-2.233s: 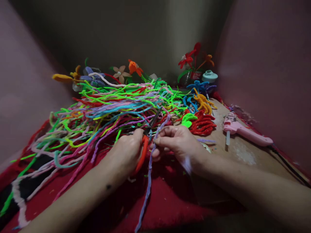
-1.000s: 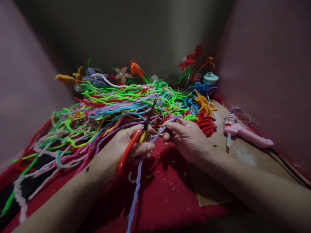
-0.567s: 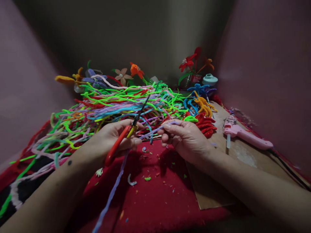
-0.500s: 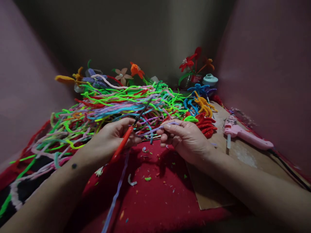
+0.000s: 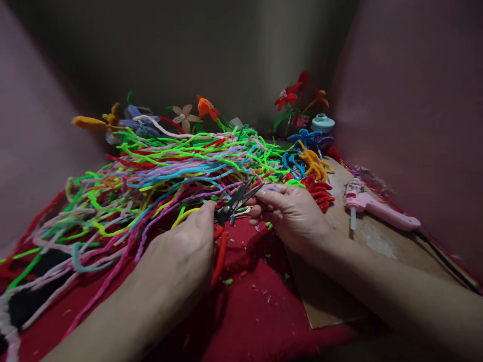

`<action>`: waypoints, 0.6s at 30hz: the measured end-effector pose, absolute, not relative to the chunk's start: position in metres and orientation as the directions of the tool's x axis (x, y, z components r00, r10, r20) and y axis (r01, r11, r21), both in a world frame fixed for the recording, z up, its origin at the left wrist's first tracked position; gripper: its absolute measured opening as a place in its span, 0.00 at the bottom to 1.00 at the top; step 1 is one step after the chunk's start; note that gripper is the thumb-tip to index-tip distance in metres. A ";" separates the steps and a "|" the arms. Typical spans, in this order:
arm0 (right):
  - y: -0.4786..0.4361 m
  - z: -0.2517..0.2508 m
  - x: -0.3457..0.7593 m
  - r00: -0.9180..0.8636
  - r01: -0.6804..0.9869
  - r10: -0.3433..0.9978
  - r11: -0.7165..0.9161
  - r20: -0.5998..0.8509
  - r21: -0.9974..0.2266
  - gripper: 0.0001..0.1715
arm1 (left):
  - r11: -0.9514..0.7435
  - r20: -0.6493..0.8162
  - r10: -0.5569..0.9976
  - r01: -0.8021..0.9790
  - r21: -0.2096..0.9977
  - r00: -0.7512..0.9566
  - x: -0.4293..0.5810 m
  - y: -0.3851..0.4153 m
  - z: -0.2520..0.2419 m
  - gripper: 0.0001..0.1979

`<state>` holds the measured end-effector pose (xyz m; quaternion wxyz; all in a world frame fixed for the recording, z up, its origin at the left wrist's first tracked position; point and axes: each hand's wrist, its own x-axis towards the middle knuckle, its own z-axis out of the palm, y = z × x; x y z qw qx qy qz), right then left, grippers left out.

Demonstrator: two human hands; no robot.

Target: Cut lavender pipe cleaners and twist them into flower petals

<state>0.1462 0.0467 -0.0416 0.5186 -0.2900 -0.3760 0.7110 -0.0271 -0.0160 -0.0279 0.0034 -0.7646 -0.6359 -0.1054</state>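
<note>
My left hand (image 5: 192, 241) is wrapped round a pair of scissors (image 5: 226, 213) with red handles and dark blades. The blades stand a little apart and point up and right, their tips close to the fingers of my right hand (image 5: 289, 206). Between thumb and fingertips my right hand pinches a lavender pipe cleaner (image 5: 272, 189), of which only a short bit shows. A big heap of pipe cleaners (image 5: 181, 161) in green, pink, blue, purple and red lies just beyond both hands.
At right, a pink glue gun (image 5: 385, 208) rests on a brown board (image 5: 335, 296). Red, orange and blue pipe-cleaner petals (image 5: 315, 163) lie beside the heap. Finished flowers (image 5: 207, 108) stand along the back wall. Small clippings dot the red cloth (image 5: 260, 311).
My left hand has turned, swinging the scissors so the blades open toward my right hand. The long lavender strand hanging below my left hand is out of sight. My right hand keeps its pinch.
</note>
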 end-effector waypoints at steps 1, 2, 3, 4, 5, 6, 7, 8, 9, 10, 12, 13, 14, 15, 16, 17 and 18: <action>0.046 -0.041 0.146 -0.296 -0.519 0.955 -0.182 -0.024 -0.835 0.06 | -0.170 0.123 0.980 0.981 0.095 0.158 -0.026 -0.014 -0.030 0.26; 0.046 -0.041 0.146 -0.299 -0.519 0.954 -0.185 -0.026 -0.835 0.06 | -0.160 0.079 0.984 0.986 0.045 0.157 -0.026 -0.013 -0.031 0.27; 0.046 -0.040 0.146 -0.302 -0.519 0.953 -0.188 -0.026 -0.834 0.06 | -0.159 0.039 0.986 0.987 -0.003 0.159 -0.025 -0.011 -0.031 0.27; 0.046 -0.040 0.146 -0.307 -0.520 0.951 -0.190 -0.026 -0.833 0.06 | -0.160 0.004 0.987 0.986 -0.038 0.160 -0.024 -0.010 -0.030 0.27; 0.046 -0.040 0.146 -0.312 -0.523 0.950 -0.193 -0.024 -0.830 0.05 | -0.162 -0.020 0.987 0.985 -0.061 0.161 -0.024 -0.009 -0.030 0.28; 0.046 -0.040 0.147 -0.317 -0.526 0.948 -0.197 -0.023 -0.827 0.05 | -0.161 -0.027 0.987 0.984 -0.071 0.159 -0.023 -0.009 -0.030 0.28; 0.046 -0.041 0.147 -0.322 -0.530 0.946 -0.202 -0.025 -0.824 0.04 | -0.158 -0.031 0.987 0.984 -0.077 0.156 -0.023 -0.008 -0.030 0.28; 0.046 -0.041 0.147 -0.327 -0.532 0.945 -0.207 -0.026 -0.821 0.04 | -0.156 -0.035 0.988 0.984 -0.083 0.153 -0.022 -0.008 -0.030 0.28; 0.046 -0.041 0.147 -0.331 -0.535 0.943 -0.209 -0.024 -0.819 0.04 | -0.151 -0.032 0.988 0.984 -0.090 0.149 -0.022 -0.008 -0.031 0.28; 0.046 -0.042 0.147 -0.335 -0.536 0.942 -0.211 -0.023 -0.818 0.04 | -0.151 -0.027 0.988 0.983 -0.101 0.149 -0.022 -0.008 -0.032 0.28; 0.047 -0.042 0.148 -0.346 -0.533 0.938 -0.212 -0.018 -0.819 0.04 | -0.151 -0.004 0.988 0.980 -0.126 0.152 -0.022 -0.007 -0.033 0.28; 0.047 -0.042 0.148 -0.351 -0.531 0.936 -0.213 -0.016 -0.820 0.04 | -0.151 0.001 0.988 0.978 -0.141 0.153 -0.022 -0.007 -0.034 0.28; 0.047 -0.042 0.148 -0.355 -0.528 0.935 -0.214 -0.016 -0.822 0.04 | -0.151 0.007 0.988 0.976 -0.157 0.154 -0.022 -0.007 -0.034 0.28; 0.047 -0.042 0.148 -0.360 -0.524 0.933 -0.218 -0.018 -0.823 0.04 | -0.156 0.004 0.987 0.973 -0.171 0.159 -0.022 -0.007 -0.035 0.28; 0.047 -0.042 0.148 -0.364 -0.521 0.931 -0.221 -0.020 -0.824 0.04 | -0.160 0.003 0.987 0.970 -0.185 0.163 -0.023 -0.007 -0.035 0.29; 0.047 -0.041 0.148 -0.366 -0.520 0.930 -0.224 -0.022 -0.824 0.04 | -0.165 0.004 0.986 0.966 -0.200 0.169 -0.023 -0.007 -0.036 0.29; 0.047 -0.041 0.148 -0.370 -0.519 0.929 -0.229 -0.025 -0.823 0.04 | -0.169 0.013 0.984 0.962 -0.216 0.175 -0.024 -0.007 -0.037 0.29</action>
